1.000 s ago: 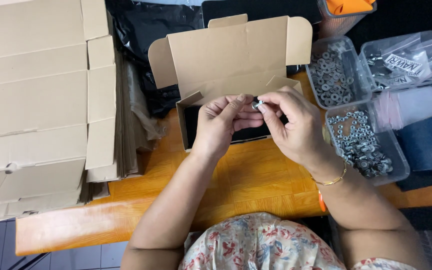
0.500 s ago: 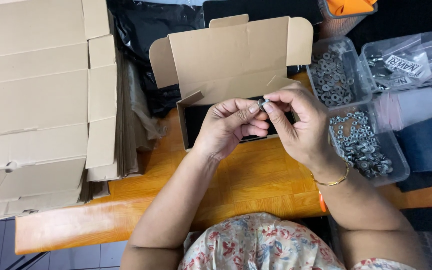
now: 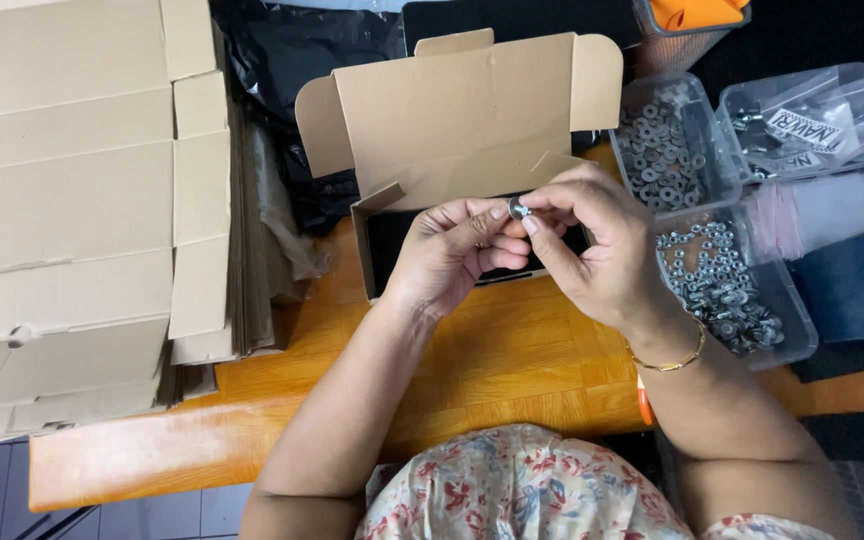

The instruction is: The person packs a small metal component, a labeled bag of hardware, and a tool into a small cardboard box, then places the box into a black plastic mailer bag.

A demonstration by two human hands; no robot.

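Two bare hands meet above an orange wooden table (image 3: 512, 370), just in front of an open cardboard box (image 3: 462, 110) whose raised lid stands behind the grip. Right of the grip sit clear plastic tubs of metal washers (image 3: 722, 290); well to its left lies a stack of flattened cartons (image 3: 62, 200). Left hand (image 3: 447, 255) and right hand (image 3: 592, 245) together pinch a small silver metal piece (image 3: 519, 209) between their fingertips.

Stack of flattened cardboard boxes (image 3: 72, 200), left of frame; black plastic bag (image 3: 292, 60), upper centre-left; clear bin of bagged parts (image 3: 817, 120), upper right; folded blue denim cloth (image 3: 847, 290), right edge; orange wooden table (image 3: 492, 370), lower centre
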